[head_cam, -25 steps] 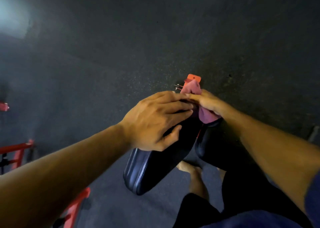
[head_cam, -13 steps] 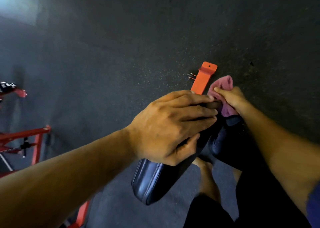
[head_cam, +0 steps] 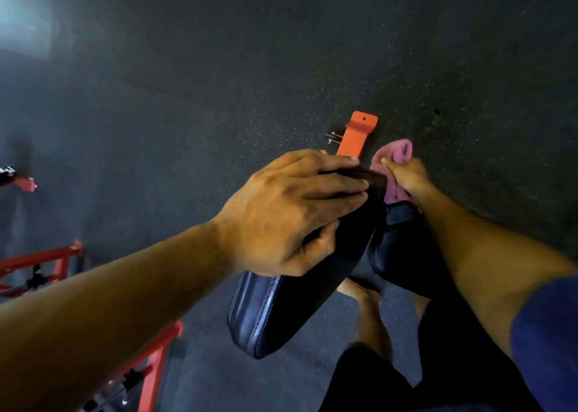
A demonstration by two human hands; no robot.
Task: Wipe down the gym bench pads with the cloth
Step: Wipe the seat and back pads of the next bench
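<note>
A long black bench pad [head_cam: 275, 311] runs from the lower middle up toward the centre. My left hand [head_cam: 291, 214] grips its far end, fingers over the top and thumb on the near side. A second black pad [head_cam: 394, 249] lies just to the right of it. My right hand [head_cam: 406, 180] holds a bunched pink cloth [head_cam: 395, 152] against the far end of the pads, where the two meet. Part of the cloth is hidden under my fingers.
An orange bench frame bar [head_cam: 356, 136] with a small pin sticks out on the dark rubber floor [head_cam: 250, 67] beyond the pads. Red metal frames [head_cam: 37, 261] stand at the left and lower left. My bare foot [head_cam: 369, 311] and dark trousers are below the pads.
My right hand has slid the pink cloth from over the orange bar to the right side of the pad ends. My left hand keeps its grip; the view has shifted closer.
</note>
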